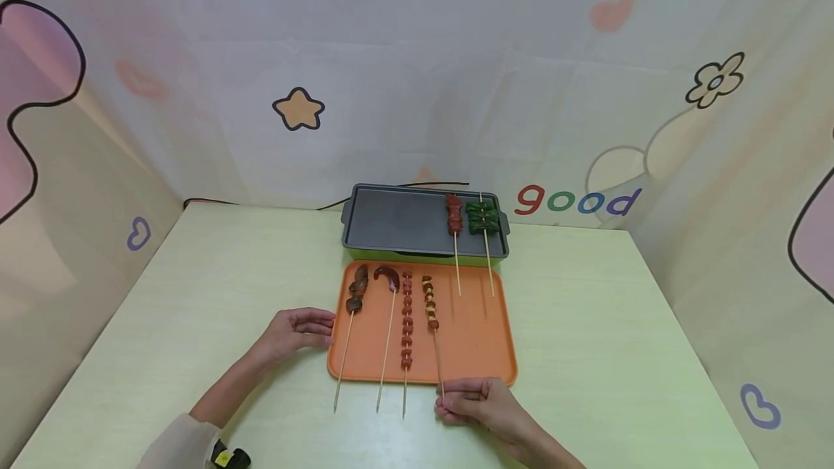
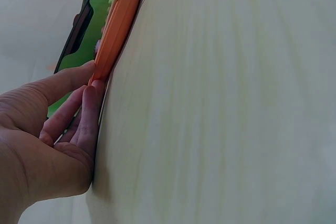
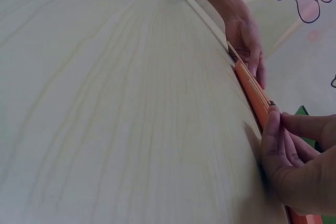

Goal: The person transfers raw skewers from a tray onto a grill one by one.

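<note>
An orange tray [image 1: 476, 353] lies on the table with several food skewers on it, their sticks reaching past its front edge. My left hand [image 1: 296, 331] pinches the tray's left rim, thumb above and fingers low against the edge in the left wrist view. Between the thumb and fingers of my right hand [image 1: 478, 405] is the stick end of a skewer with yellow and reddish-brown pieces [image 1: 429, 302]. To its left lie a skewer of small red pieces [image 1: 407, 320], a curled dark-red tentacle skewer [image 1: 389, 278] and a dark brown chunk skewer [image 1: 357, 288].
Behind the tray stands a green grill with a grey plate [image 1: 397, 219]. A red meat skewer [image 1: 454, 214] and a green leafy skewer [image 1: 483, 218] lie on its right side, sticks overhanging the tray. A black cord [image 1: 332, 204] runs along the back by the printed curtain.
</note>
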